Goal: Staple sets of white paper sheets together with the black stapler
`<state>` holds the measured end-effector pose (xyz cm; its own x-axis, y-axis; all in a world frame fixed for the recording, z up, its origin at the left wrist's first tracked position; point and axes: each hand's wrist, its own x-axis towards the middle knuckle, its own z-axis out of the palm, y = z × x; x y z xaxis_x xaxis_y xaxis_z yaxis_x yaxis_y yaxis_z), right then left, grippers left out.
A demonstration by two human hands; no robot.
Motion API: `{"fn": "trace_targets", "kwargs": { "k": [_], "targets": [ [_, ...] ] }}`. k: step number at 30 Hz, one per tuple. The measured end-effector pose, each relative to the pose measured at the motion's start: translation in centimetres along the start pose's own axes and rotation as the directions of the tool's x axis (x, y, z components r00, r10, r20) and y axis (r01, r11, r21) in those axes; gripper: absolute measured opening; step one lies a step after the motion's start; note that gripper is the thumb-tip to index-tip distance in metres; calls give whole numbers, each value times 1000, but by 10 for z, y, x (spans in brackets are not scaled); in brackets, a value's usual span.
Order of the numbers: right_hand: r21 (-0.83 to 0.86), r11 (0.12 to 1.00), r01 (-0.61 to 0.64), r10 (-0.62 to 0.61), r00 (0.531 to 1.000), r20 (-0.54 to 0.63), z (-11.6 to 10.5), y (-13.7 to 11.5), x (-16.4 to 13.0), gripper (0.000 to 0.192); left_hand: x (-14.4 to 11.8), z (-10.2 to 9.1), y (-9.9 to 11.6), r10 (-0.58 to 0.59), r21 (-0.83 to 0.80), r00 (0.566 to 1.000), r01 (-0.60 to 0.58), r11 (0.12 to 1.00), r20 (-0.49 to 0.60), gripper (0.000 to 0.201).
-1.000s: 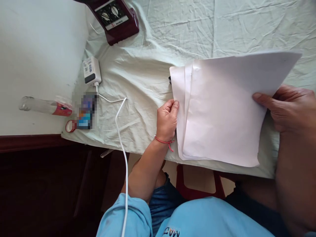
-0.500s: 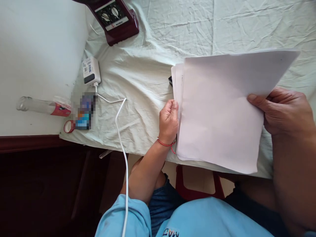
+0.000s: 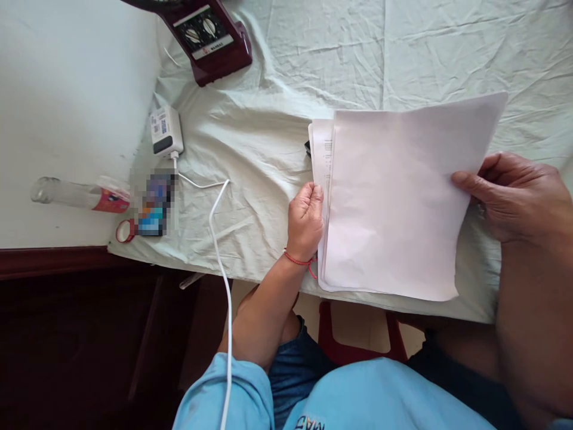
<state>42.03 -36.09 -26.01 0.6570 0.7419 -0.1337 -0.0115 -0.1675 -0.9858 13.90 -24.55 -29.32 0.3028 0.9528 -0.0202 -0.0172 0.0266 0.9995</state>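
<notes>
Several white paper sheets (image 3: 394, 203) are stacked over the near part of the table, and the top one shows a blank face. My left hand (image 3: 306, 215), with a red string at its wrist, is closed on the stack's left edge. My right hand (image 3: 514, 194) pinches the top sheet's right side, thumb above, and that side is raised and bent. Lines of print show on a sheet (image 3: 323, 140) underneath, along the left. Part of a small black object (image 3: 307, 147) sticks out beside the stack; the rest is hidden.
A pale green wrinkled cloth (image 3: 255, 143) covers the table. To the left are a white box-shaped device (image 3: 166, 131) with a white cable (image 3: 215, 239), a glass bottle (image 3: 80, 194), a red tape roll (image 3: 125, 230) and a blurred-out item (image 3: 155, 206). A dark red appliance (image 3: 219, 45) with knobs stands behind.
The top sheet's raised right side has come left and bends more, with its far corner pulled in. More print shows at the left edge. My left hand has hardly moved.
</notes>
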Motion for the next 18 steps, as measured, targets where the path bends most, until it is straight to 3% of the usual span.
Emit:
{"fn": "trace_targets", "kwargs": {
  "k": [4,7,18],
  "targets": [
    [95,995,0,-3,999,35,2,-1,-3,21,0,0,2,-10,-20,1000,10,1000,11,41],
    [88,996,1,-7,997,78,2,0,-4,25,-2,2,5,-18,-42,1000,18,999,5,40],
    [76,996,41,-47,997,68,1,2,-4,34,-3,2,5,-28,-44,1000,27,999,-3,40]
  ]
}}
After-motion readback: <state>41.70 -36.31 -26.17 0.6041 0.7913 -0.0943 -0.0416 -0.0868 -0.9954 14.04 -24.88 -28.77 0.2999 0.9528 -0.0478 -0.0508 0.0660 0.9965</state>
